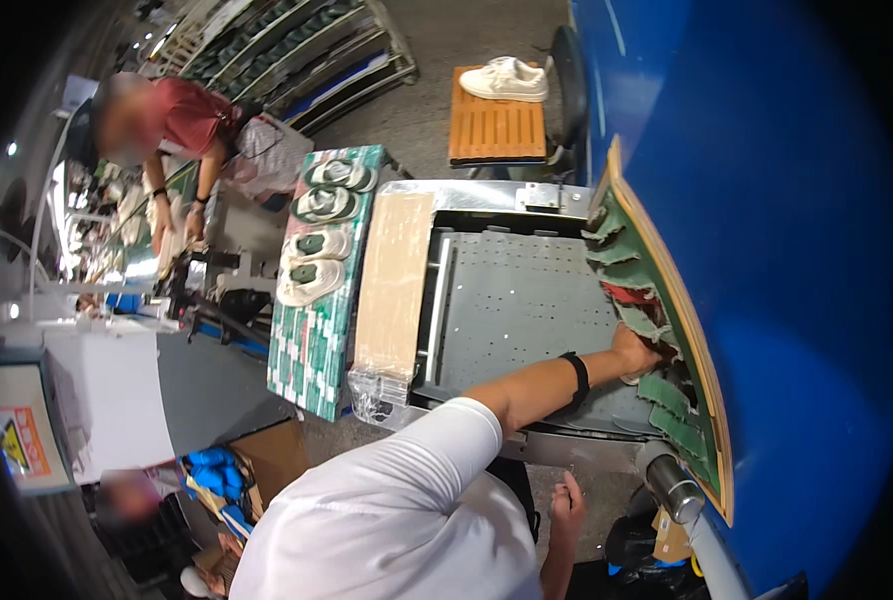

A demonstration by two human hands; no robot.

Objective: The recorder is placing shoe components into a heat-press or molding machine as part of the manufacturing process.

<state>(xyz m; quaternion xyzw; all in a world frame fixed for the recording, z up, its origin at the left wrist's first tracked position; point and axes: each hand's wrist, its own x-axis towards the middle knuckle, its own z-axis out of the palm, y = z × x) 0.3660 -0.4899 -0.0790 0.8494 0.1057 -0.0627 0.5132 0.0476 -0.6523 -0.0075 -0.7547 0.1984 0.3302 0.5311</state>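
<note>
Several curtain strips likely part for the left hand at the metal bed's right edge, its grip impossible to tell

Head view: my left hand, black band at the wrist, reaches across the grey perforated plate to the ragged green strips at the opening of a blue machine; fingertips hidden. My right hand is near my body, fingers loosely bent, apart from the plate. Left of the plate: tan board, then a green-and-white patterned surface bearing four white-and-green shoes. Beyond: slatted wooden stool, one white shoe on it. Upper left: co-worker in red, bent forward
</note>
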